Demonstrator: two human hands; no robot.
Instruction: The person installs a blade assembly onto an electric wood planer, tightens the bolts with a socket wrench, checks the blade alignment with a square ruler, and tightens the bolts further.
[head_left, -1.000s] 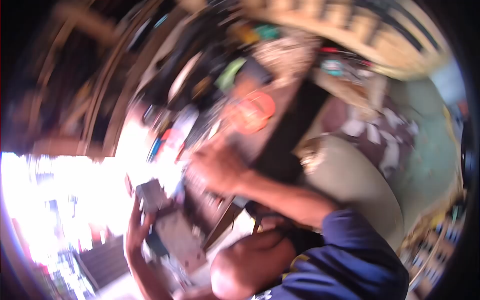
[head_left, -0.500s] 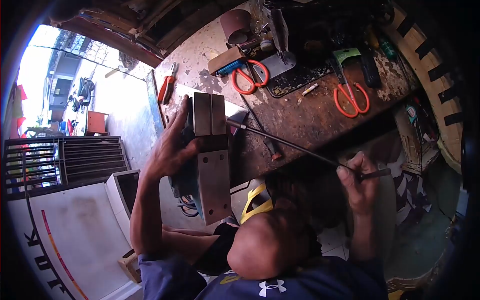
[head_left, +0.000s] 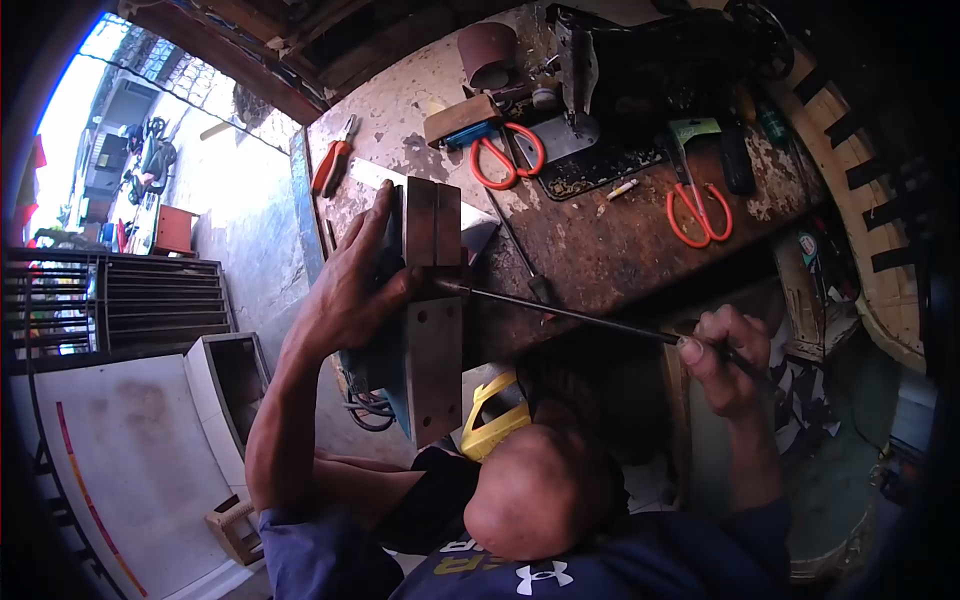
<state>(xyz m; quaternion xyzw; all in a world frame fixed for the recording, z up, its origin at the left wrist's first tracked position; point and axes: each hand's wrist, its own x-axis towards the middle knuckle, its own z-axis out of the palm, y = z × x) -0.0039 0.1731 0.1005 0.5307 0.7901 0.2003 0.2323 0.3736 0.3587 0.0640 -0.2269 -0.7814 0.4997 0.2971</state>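
Note:
My left hand grips an electric hand planer from its left side, with the fingers behind the body and the thumb across the gap between its metal sole plates. The planer stands on end above the bench's near edge, sole toward the right. In my right hand is a long, thin, dark rod-shaped tool; its exact kind is unclear. The rod's far end meets the planer at the gap, near my left thumb, and the tip itself is hidden.
On the worn workbench lie orange-handled pliers, orange-handled scissors, a second scissors and a screwdriver. A dark sewing machine stands at the back. A yellow object is below the edge.
The rod's far end has moved down from the upper sole plate's edge to the gap by my left thumb. My right hand has risen slightly, and the view has shifted a little.

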